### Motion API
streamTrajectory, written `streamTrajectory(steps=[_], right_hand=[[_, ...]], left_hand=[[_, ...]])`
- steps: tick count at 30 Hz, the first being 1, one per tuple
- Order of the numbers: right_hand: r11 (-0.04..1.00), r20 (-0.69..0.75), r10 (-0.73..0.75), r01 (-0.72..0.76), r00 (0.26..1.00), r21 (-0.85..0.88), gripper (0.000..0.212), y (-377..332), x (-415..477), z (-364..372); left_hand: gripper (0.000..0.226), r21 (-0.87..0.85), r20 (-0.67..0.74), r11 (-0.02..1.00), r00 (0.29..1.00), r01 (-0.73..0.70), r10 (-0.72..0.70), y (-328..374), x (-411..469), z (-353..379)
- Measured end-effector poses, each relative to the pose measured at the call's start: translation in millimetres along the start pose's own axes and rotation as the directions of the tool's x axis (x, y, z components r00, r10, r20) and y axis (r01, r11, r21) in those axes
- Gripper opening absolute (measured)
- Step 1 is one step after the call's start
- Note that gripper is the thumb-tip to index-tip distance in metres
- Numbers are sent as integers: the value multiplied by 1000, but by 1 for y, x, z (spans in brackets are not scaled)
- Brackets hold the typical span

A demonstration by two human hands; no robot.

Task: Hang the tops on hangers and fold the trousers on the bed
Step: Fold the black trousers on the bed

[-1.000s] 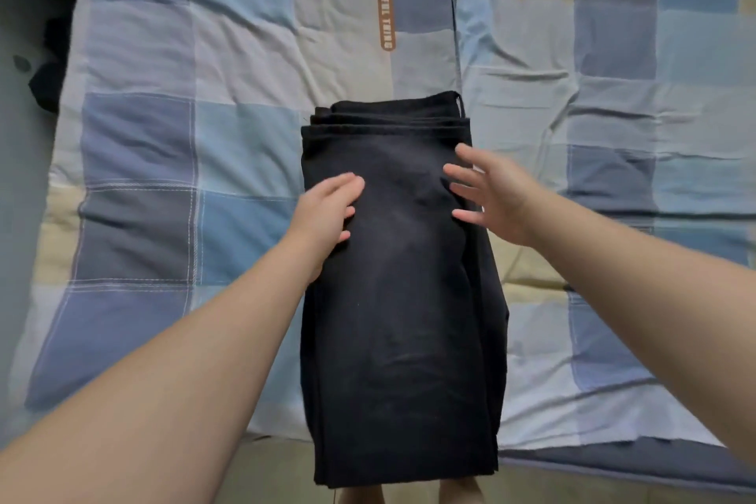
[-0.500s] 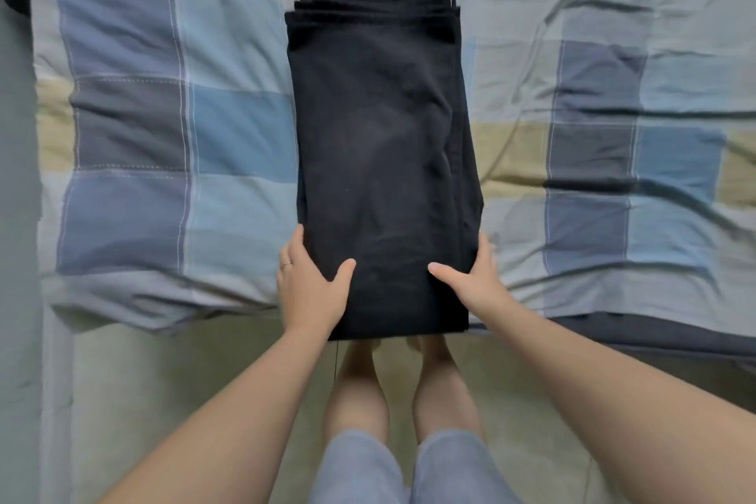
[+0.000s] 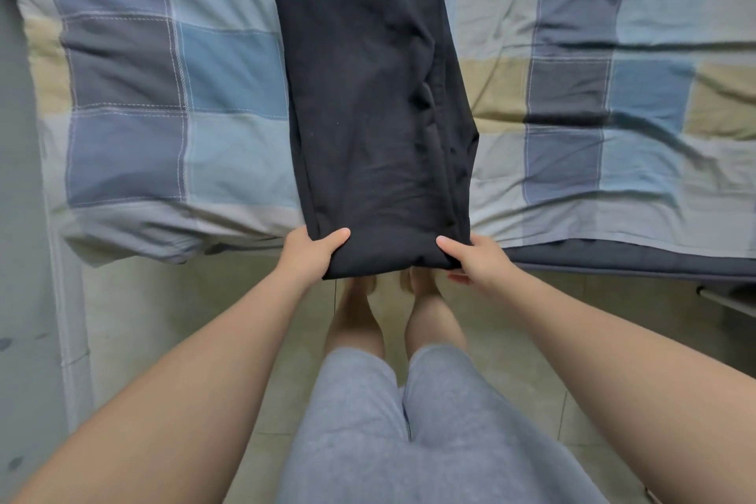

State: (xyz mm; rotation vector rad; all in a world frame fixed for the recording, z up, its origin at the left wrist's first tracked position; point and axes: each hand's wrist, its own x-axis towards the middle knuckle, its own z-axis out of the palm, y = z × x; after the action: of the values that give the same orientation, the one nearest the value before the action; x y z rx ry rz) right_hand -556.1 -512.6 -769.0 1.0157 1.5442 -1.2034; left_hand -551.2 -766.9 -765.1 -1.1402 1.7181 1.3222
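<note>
Black trousers [image 3: 368, 102] lie folded lengthwise on the bed, their far end doubled into layers at the top of the view. The near end hangs just past the bed's front edge. My left hand [image 3: 309, 254] grips the near left corner, thumb on top and fingers underneath. My right hand [image 3: 474, 258] grips the near right corner the same way. No tops or hangers are in view.
The bed carries a checked quilt [image 3: 172, 102] in blue, grey and beige, wrinkled on the right. A dark mattress edge [image 3: 613, 258] runs along the front right. Below it is a tiled floor [image 3: 163, 319] with my legs and bare feet. A grey wall [image 3: 20, 217] stands left.
My hands left the middle of the trousers, came down to the near end and took hold of both corners. The view has tilted down toward the floor and my legs.
</note>
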Motion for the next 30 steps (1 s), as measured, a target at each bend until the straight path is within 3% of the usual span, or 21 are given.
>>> streamTrajectory(steps=[4,14,20,25,30], right_hand=[[1000,1,15,-15,1000,16,28,6,-37,-6],[992,35,118,-119,992,40,26,32,-139,-23],[939,8,71,-69,997,337,26,-38,-134,-20],[901,-7,7,-3,1000,434,18,-124,-101,-15],[872,10,-26,17,1000,489,26,-205,-52,-16]], left_hand=[[44,13,24,999,999,33,-33,-10,-35,-4],[29,-35,86,963,961,267,-263,-27,-127,-24],[31,-265,127,907,944,327,-303,33,-110,-32],[30,-422,170,847,946,324,-277,104,-65,-36],[25,-483,252,814,941,324,-225,175,-12,-41]])
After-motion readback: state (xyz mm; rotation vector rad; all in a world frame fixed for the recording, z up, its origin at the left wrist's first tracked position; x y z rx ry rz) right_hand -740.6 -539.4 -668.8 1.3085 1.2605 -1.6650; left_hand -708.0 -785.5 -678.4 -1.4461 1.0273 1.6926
